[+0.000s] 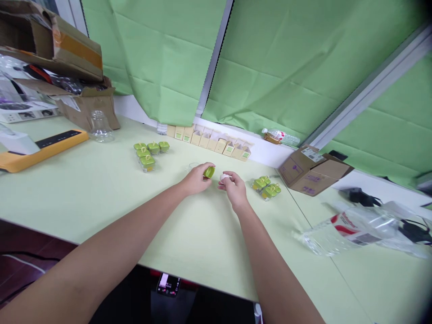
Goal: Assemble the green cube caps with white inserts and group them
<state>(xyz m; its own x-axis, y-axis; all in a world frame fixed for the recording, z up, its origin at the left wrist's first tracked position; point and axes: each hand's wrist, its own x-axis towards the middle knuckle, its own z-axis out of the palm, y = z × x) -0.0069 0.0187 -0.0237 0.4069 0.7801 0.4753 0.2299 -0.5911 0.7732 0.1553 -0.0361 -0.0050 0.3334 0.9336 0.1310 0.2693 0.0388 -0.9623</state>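
Note:
My left hand (196, 179) is closed on a small green lid (209, 172), tilted with its hollow side facing right. Just to its right, my right hand (233, 185) pinches a small white round piece (223, 177), partly covered by the fingers. Behind my left hand shows the edge of a clear container (193, 166), mostly hidden. Several small clear containers with green lids (147, 161) stand in a group to the left. Another group of green-lidded containers (266, 186) is to the right of my right hand.
Small cardboard boxes (212, 141) line the table's back edge. A clear jar (100, 127) and a yellow device (47, 150) are at left, near stacked cartons (84, 101). An open carton (312, 171) and a large plastic bottle (340, 231) lie at right.

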